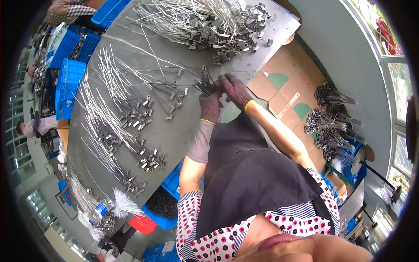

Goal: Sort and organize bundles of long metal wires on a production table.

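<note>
My left hand (pixel 210 106), in a dark red and black glove with a yellow cuff, is closed around a small bunch of dark wires (pixel 202 87). My right hand (pixel 236 91), gloved alike, meets it at the bunch with its fingers pressed together; what lies between them is hidden. On the grey table just left of my hands lie loose wires with small metal box-shaped ends (pixel 174 95). Further left are several spread groups of white-and-dark wires (pixel 115 131), their metal ends pointing toward me.
A big heap of similar wires (pixel 218 32) covers the table's far side. Cardboard (pixel 283 74) lies to the right, with bundled wires (pixel 325 122) by the wall. Blue crates (pixel 70 83) stand at the left, a bottle (pixel 98 212) at lower left. Another person (pixel 41 125) sits far left.
</note>
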The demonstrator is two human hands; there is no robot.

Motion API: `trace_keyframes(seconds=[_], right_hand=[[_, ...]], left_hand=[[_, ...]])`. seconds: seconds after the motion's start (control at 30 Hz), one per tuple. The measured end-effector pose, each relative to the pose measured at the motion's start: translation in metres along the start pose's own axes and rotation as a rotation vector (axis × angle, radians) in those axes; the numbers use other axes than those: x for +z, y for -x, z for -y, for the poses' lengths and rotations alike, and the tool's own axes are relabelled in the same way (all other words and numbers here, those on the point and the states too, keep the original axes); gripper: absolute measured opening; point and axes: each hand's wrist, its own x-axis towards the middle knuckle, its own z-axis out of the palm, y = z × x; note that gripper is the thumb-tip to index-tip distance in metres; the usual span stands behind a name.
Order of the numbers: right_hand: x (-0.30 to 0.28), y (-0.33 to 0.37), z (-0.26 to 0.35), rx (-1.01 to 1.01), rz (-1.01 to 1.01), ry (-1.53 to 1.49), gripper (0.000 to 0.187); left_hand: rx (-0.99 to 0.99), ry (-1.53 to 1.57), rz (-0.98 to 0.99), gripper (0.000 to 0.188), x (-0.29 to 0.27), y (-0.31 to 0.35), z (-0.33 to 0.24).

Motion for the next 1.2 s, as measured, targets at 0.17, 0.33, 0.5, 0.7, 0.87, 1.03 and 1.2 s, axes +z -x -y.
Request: trace_keyframes(seconds=[0.17, 0.33, 0.5, 0.7, 0.87, 1.03, 1.2], right_hand=[[0.026, -0.039, -0.003, -0.425, -0.147, 0.303, 0.059], [0.008, -0.04, 0.036, -0.332, 0.054, 0.491, 0.048], [-0.038, -0.063, 0.059, -0.805, -0.774, 0.842, 0.032], [-0.074, -0.081, 0.044, -0.451, -0.451, 0.928, 0.024], [-0.105, -0.03, 0.003, -0.769, -0.571, 0.677, 0.024], [-0.147, 0.059, -0.061, -0.341, -0.436, 0.35, 0.029], [-0.16, 0.178, -0.127, 0.067, -0.172, 0.254, 0.033]], left_hand=[[0.243, -0.032, 0.126, 0.035, -0.017, -0.032, 0.021], [0.276, -0.256, 0.016, 0.04, -0.023, -0.034, -0.021], [0.403, -0.843, -0.422, 0.051, -0.055, -0.04, -0.035], [0.053, -0.127, -0.106, 0.027, -0.049, -0.04, 0.007], [0.01, 0.015, 0.037, 0.031, 0.012, -0.003, -0.004], [-0.11, -0.029, 0.102, 0.037, 0.059, 0.001, 0.017], [-0.218, 0.371, 0.269, 0.027, 0.104, -0.021, 0.056]])
